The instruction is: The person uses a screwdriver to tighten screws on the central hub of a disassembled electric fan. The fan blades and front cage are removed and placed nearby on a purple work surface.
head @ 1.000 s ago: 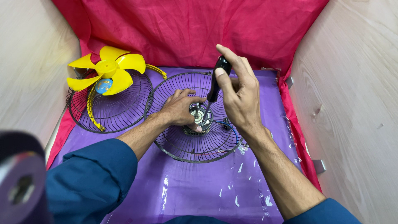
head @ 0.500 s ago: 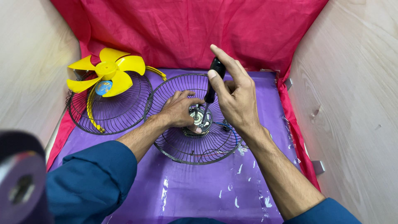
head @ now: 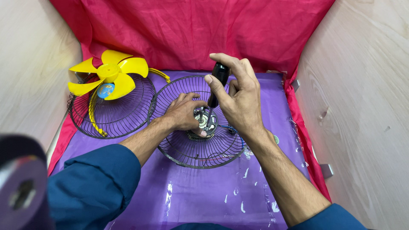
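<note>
Gripping the screwdriver [head: 218, 81] in our right hand [head: 240, 100], tip at the motor [head: 204, 123]; left hand [head: 181, 113] presses the grille [head: 196, 147] beneath. Risk, we judge: tip slipping, striking left fingers.

Yellow fan blade [head: 110, 76], red cloth [head: 191, 30]

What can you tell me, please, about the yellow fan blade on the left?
The yellow fan blade looks like glossy moulded plastic, with several broad curved blades spreading from a round central hub. It rests tilted on the rim of a dark wire guard at the left, close to the red cloth. A yellow strip runs around the guard's edge. Neither hand touches it.
</note>
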